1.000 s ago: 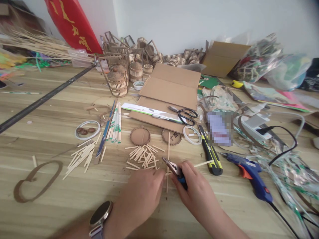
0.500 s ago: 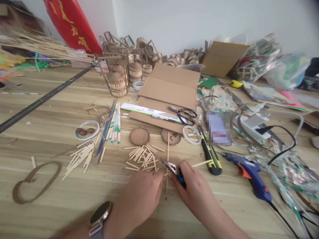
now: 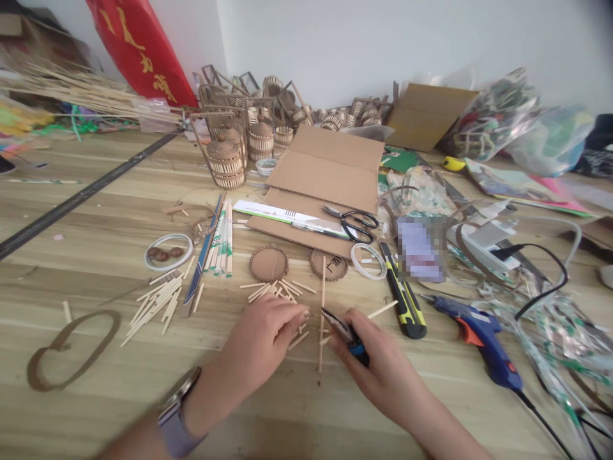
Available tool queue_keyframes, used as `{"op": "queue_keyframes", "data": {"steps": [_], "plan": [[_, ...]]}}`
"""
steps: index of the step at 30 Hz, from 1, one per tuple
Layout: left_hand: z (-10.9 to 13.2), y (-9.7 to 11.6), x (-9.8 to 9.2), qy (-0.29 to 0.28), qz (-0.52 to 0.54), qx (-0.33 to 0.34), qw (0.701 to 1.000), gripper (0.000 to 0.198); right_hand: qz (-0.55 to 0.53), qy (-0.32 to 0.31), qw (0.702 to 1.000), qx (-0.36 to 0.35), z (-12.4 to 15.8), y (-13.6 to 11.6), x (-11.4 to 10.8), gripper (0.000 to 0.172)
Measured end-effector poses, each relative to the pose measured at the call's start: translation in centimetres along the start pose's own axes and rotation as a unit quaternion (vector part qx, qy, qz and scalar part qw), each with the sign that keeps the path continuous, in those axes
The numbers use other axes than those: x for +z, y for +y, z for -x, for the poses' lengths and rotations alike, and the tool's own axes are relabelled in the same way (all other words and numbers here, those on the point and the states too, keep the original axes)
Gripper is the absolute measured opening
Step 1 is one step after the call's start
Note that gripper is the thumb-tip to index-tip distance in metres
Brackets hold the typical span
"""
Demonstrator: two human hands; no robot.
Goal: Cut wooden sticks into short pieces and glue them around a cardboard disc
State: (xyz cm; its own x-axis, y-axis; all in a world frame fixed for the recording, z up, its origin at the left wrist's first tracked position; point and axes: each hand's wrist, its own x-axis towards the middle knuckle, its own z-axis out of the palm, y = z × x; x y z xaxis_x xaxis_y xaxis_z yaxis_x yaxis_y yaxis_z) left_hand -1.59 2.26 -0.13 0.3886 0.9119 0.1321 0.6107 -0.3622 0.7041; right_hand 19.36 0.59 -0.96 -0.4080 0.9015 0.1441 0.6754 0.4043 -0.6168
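Note:
My right hand (image 3: 373, 358) is wrapped round a pair of pliers (image 3: 342, 327) with dark jaws and a blue-black handle. A thin wooden stick (image 3: 383, 309) also passes through this hand, its far end sticking out to the right. Just left of the pliers' tip, a longer wooden stick (image 3: 322, 287) lies lengthwise on the table. My left hand (image 3: 261, 335), with a watch (image 3: 181, 396) on the wrist, hovers over a pile of short cut sticks (image 3: 261, 292) and partly covers it. Its fingertips are pinched together; what they hold, if anything, is unclear.
Two round cardboard discs (image 3: 268, 264) lie beyond the pile. A yellow-black utility knife (image 3: 405, 294) and a blue glue gun (image 3: 479, 335) are on the right. Black scissors (image 3: 359, 223) rest on cardboard sheets (image 3: 330, 156). More sticks (image 3: 156, 303) lie left, and small wooden baskets (image 3: 225, 165) stand behind.
My left hand has moved from beside the pliers, up and left over the pile of short sticks. The pliers and the stick in my right hand have shifted slightly.

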Motion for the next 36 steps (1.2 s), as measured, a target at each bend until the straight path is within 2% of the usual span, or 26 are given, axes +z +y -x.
{"op": "queue_keyframes", "data": {"steps": [2,4,6,11,15,21,25,27,29,31,34,36], "plan": [[0.2,-0.1,0.1,0.065,-0.014,0.038,0.997,0.024,-0.013,-0.002,1.000,0.002,0.0,-0.2,0.0,0.005],[0.4,0.2,0.2,0.081,-0.008,0.036,0.996,0.027,-0.032,-0.006,0.999,0.005,0.1,-0.4,0.0,0.006],[0.6,0.6,0.4,0.050,0.004,0.008,0.999,0.028,-0.053,-0.017,0.998,0.005,0.2,-0.6,0.1,0.011],[1.0,1.9,1.1,-0.069,0.076,-0.057,0.993,0.028,-0.071,-0.052,0.996,-0.011,0.8,-0.7,0.5,0.025],[0.9,2.2,1.2,-0.103,0.184,-0.088,0.974,0.027,-0.070,-0.054,0.996,-0.024,1.1,-0.6,1.0,0.030],[0.7,1.7,1.2,-0.208,0.329,-0.139,0.910,0.026,-0.077,-0.019,0.993,-0.085,0.8,-0.5,0.8,0.032],[0.8,1.1,1.8,-0.243,0.403,-0.192,0.861,0.030,-0.081,0.006,0.993,-0.081,0.6,-0.3,0.6,0.025],[0.8,1.1,2.0,-0.250,0.436,-0.195,0.842,0.034,-0.082,0.022,0.994,-0.070,0.5,-0.3,0.6,0.023],[0.7,1.2,1.9,-0.250,0.448,-0.188,0.837,0.039,-0.081,0.042,0.994,-0.058,0.4,-0.3,0.6,0.023],[0.6,1.4,1.7,-0.228,0.434,-0.181,0.852,0.042,-0.080,0.064,0.994,-0.040,0.3,-0.4,0.7,0.026],[0.4,1.6,1.6,-0.159,0.397,-0.189,0.884,0.040,-0.081,0.092,0.992,-0.020,0.3,-0.7,0.8,0.033],[0.5,1.5,1.8,-0.125,0.386,-0.207,0.890,0.037,-0.083,0.100,0.991,-0.022,0.4,-1.0,1.0,0.038]]}}
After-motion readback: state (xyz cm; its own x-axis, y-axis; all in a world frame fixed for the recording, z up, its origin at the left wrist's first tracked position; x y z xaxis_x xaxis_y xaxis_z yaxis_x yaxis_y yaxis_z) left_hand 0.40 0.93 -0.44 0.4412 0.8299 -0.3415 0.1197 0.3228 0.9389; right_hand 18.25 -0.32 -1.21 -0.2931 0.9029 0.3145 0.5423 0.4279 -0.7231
